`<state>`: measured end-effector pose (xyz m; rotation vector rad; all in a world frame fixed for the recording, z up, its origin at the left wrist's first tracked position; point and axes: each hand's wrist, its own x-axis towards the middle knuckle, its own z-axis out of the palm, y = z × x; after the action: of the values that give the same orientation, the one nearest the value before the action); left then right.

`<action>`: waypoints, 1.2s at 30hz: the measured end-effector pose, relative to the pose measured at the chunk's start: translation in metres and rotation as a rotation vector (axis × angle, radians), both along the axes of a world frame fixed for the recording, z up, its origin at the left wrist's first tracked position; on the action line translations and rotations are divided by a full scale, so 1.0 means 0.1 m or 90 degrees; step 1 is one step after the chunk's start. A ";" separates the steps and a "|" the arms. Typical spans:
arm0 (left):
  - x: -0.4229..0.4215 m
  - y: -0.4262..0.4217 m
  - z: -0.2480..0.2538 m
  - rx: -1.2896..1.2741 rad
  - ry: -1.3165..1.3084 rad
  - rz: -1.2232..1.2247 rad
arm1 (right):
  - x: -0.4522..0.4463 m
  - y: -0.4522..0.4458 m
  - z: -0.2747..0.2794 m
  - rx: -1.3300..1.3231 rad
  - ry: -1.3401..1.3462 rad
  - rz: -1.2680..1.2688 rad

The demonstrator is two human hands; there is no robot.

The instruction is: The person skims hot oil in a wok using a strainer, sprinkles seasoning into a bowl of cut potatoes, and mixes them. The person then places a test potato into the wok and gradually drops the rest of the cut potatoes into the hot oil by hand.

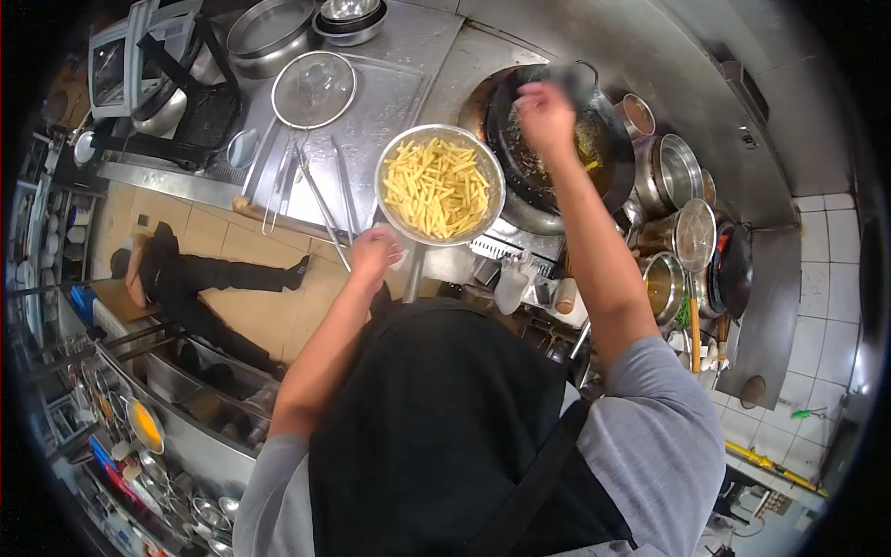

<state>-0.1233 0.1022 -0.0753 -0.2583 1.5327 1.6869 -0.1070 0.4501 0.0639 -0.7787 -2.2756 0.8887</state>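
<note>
A long-handled metal strainer full of pale yellow French fries rests at the counter's edge, its handle pointing toward my body. Beside that handle is my left hand, fingers loosely bent and apart, with no grip on the handle visible. Long metal tongs lie just left of it. My right hand reaches over a large black wok that has oil and small yellow bits in it. Its fingers are partly smeared by motion. Next to them is a blurred dark grey shape I cannot make out.
A round mesh skimmer lies on the metal counter, with stacked bowls behind. Several pots stand right of the wok. On the left, a person in dark clothes is on the tiled floor area.
</note>
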 end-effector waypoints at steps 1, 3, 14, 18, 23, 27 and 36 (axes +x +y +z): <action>-0.03 0.08 -0.02 -0.009 0.025 -0.016 | 0.03 -0.17 -0.14 -0.075 -0.097 0.109; -0.03 0.16 -0.06 -0.018 0.054 -0.047 | 0.06 -0.62 -0.49 0.006 -0.318 0.268; -0.13 0.25 -0.05 -0.043 -0.032 -0.060 | 0.09 -1.44 -1.35 0.135 -0.481 0.344; -0.15 0.28 -0.13 -0.036 -0.083 -0.051 | -0.01 -1.10 -1.45 0.041 -0.259 0.309; -0.15 0.41 -0.40 -0.038 -0.106 -0.055 | 0.08 -0.92 -1.12 -0.443 -0.180 0.195; -0.07 0.52 -0.41 -0.004 -0.167 -0.056 | 0.15 -0.93 -1.15 -0.553 -0.107 0.144; -0.05 0.21 -0.51 0.040 -0.150 -0.053 | 0.41 -0.77 -0.72 -0.684 -0.039 0.176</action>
<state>-0.1287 0.1235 -0.1265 -0.3427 1.2967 1.5768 -0.0665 0.3731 -0.0076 -0.8992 -1.8547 2.3033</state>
